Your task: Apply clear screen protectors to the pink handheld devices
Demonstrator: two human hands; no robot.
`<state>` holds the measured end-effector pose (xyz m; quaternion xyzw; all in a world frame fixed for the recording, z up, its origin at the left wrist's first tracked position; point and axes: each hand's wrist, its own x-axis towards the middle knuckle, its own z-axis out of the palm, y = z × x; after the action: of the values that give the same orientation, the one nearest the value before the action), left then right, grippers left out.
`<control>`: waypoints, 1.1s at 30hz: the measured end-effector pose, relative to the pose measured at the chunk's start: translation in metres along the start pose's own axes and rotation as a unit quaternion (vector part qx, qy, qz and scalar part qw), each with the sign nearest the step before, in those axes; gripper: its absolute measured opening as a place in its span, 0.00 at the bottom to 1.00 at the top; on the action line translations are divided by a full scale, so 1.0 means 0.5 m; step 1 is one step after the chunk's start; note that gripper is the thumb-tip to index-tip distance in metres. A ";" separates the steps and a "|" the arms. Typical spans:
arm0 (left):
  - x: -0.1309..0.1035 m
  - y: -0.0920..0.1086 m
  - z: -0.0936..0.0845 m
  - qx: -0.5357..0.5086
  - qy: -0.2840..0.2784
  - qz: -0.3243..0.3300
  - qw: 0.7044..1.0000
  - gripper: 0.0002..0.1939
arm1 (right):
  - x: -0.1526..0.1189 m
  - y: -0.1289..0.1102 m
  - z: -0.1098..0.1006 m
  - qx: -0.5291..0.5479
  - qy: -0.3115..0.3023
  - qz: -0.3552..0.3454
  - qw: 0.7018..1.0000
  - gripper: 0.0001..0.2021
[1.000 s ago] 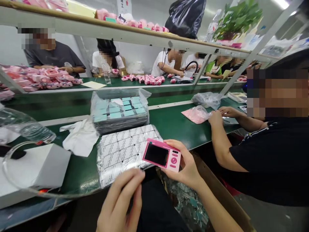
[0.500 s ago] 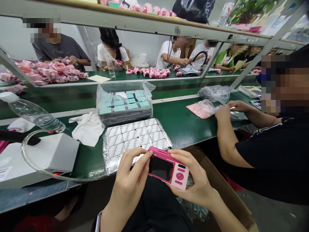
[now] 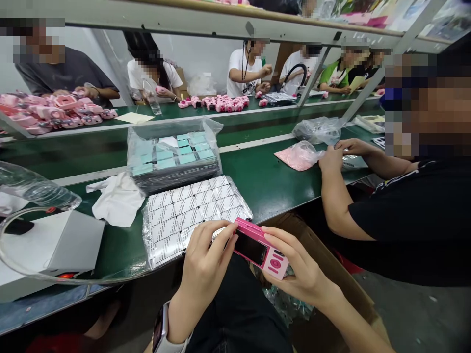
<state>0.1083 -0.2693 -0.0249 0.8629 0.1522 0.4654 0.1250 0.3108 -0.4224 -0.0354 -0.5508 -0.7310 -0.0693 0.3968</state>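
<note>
A small pink camera (image 3: 251,248) with a dark screen and pink buttons is held over my lap, tilted down to the right. My left hand (image 3: 208,260) pinches its left end, thumb and fingertips at the screen's upper left corner. Around the right end, beside the buttons, curl the fingers of my right hand (image 3: 300,264). Just beyond the camera, at the bench edge, lies a plastic-wrapped tray of white printed labelled panels (image 3: 191,206). Behind that sits a bagged stack of trays with pale blue screens (image 3: 172,162).
A white cloth (image 3: 119,198), a clear bottle (image 3: 40,186) and a grey-white box with a hose (image 3: 73,240) stand left. To the right, a co-worker's hands (image 3: 336,154) handle a bag near pink pieces (image 3: 298,156). Below is an open cardboard box (image 3: 331,294).
The view has shifted, so the bench things appear further left. Both hands keep hold of the camera, which has tilted slightly, and its screen looks darker and more foreshortened.
</note>
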 end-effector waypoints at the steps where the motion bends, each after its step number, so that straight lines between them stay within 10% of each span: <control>1: 0.001 -0.001 0.010 0.000 -0.002 0.004 1.000 0.22 | -0.005 -0.001 0.001 0.007 0.006 0.006 1.000 0.44; 10: 0.006 0.014 0.044 -0.011 -0.010 0.012 1.000 0.18 | -0.044 -0.010 0.019 0.051 0.072 0.089 0.992 0.42; 21: -0.030 0.066 0.125 -0.048 -0.108 0.020 0.993 0.11 | -0.115 0.102 -0.084 -0.162 -0.031 -0.092 0.982 0.38; 33: -0.178 0.069 0.294 -0.026 -0.343 -0.046 0.938 0.05 | -0.252 0.145 -0.151 -0.187 -0.077 -0.055 0.978 0.36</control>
<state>0.1907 -0.3457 -0.1597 0.9587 0.1274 0.1392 0.2128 0.4213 -0.5296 -0.0914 -0.5781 -0.7625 -0.1840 0.2249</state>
